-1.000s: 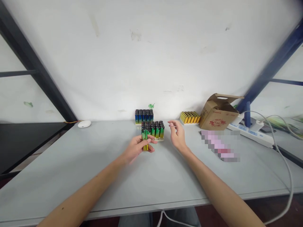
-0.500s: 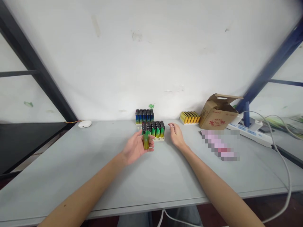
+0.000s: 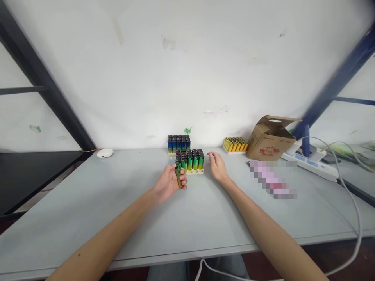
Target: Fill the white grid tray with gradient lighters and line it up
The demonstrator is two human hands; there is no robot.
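Note:
In my left hand [image 3: 170, 181] is a green-yellow lighter [image 3: 178, 176], its top leaning left and the fingers wrapped round its body. It is just in front of a pale tray [image 3: 199, 171] that holds rows of upright green-yellow lighters [image 3: 195, 162] with black tops. To the right of that tray, my right hand [image 3: 217, 166] rests on its side on the table. Its fingers are loosely curved, slightly apart from the thumb, with nothing visible between them. Behind the tray stands a block of blue lighters [image 3: 178, 144] with dark tops.
Against the wall at right are a tray of yellow lighters [image 3: 235, 145] and an open cardboard box [image 3: 269, 146]. A power strip [image 3: 312, 166], its white cable and a blurred pink item [image 3: 269, 179] lie farther right. A white oval case [image 3: 105, 153] sits at left on the grey table [image 3: 131, 230].
My left hand has closed its fingers round the lighter and drawn slightly left. The lighter has gone from upright to tilted. My right hand has stayed in place.

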